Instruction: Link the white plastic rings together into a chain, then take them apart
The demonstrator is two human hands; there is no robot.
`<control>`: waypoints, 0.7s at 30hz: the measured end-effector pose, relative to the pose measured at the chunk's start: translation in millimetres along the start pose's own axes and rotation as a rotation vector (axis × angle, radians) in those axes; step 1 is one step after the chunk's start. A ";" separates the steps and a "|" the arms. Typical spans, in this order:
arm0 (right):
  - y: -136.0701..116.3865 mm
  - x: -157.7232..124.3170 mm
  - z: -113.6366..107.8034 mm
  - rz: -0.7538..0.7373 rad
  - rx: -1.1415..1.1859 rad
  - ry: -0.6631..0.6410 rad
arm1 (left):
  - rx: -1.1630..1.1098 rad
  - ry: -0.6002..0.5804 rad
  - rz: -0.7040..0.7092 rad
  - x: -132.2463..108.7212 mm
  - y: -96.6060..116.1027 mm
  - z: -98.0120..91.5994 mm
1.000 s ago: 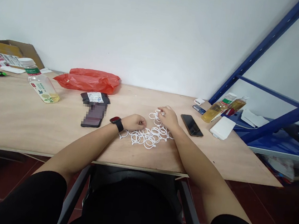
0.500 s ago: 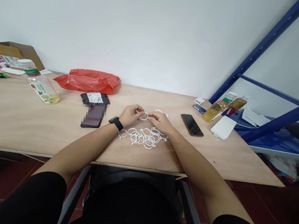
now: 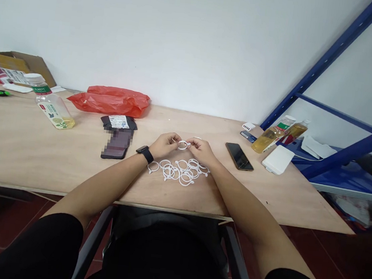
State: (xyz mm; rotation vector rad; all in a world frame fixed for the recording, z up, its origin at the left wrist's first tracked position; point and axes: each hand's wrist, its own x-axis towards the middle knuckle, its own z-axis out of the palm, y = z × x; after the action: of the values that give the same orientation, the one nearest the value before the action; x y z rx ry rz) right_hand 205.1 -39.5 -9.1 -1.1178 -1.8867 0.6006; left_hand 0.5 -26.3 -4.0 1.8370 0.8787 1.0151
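Observation:
A white plastic ring [image 3: 182, 149] with a small tab is held between both hands, above the table. My left hand [image 3: 164, 145] pinches its left side with thumb and fingers, a black watch on that wrist. On the other side my right hand [image 3: 202, 152] grips the ring close to its tab. Several similar white rings [image 3: 187, 173] lie in a loose, overlapping heap on the wooden table just below the hands. Behind my right hand, part of another white ring [image 3: 197, 138] shows; the rest is hidden.
Left of the hands lie a black pouch [image 3: 116, 143], a red plastic bag [image 3: 112, 102] and a leaning bottle [image 3: 53, 108]. To the right are a phone [image 3: 239, 156], a white box [image 3: 278, 159] and a tea bottle [image 3: 272, 136]. A blue metal rack [image 3: 343, 115] stands at the right edge.
The held ring has turned so that its tab now shows at the right, by my right fingers. My right hand has shifted slightly right; the heap looks the same.

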 end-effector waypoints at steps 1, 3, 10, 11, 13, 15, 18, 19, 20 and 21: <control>-1.0 -0.2 -0.2 -0.011 -0.015 -0.002 | 0.041 -0.008 0.010 -0.4 0.4 0.0; -3.2 -1.0 -0.9 -0.050 -0.068 -0.008 | 0.126 -0.025 0.061 -0.7 0.8 -0.1; -8.4 -2.8 -1.5 -0.156 -0.106 0.053 | 0.272 -0.126 0.133 0.2 -3.0 -1.7; -9.2 -2.9 -1.5 -0.163 -0.101 0.052 | 0.278 -0.149 0.126 0.2 -4.2 -1.8; -11.1 -3.1 -1.6 -0.175 -0.100 0.036 | 0.283 -0.186 0.119 0.0 -6.4 -1.8; -12.8 -3.3 -1.8 -0.179 -0.110 0.023 | 0.274 -0.208 0.100 -0.4 -7.6 -1.2; -13.6 -3.3 -1.6 -0.177 -0.132 0.018 | 0.233 -0.226 0.067 -1.4 -7.2 0.3; -13.3 -3.1 -1.5 -0.180 -0.137 0.017 | 0.216 -0.231 0.064 -1.7 -6.6 0.8; -12.8 -3.0 -1.2 -0.185 -0.138 0.016 | 0.202 -0.236 0.065 -2.0 -5.9 1.2; -12.0 -2.8 -0.9 -0.192 -0.137 0.013 | 0.190 -0.241 0.066 -2.2 -5.3 1.5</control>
State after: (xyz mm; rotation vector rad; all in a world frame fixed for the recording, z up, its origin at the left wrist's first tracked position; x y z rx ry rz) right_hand 200.9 -47.9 -1.0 -1.0073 -2.0197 0.3599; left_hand 0.0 -26.5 -9.9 2.1096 0.7937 0.7496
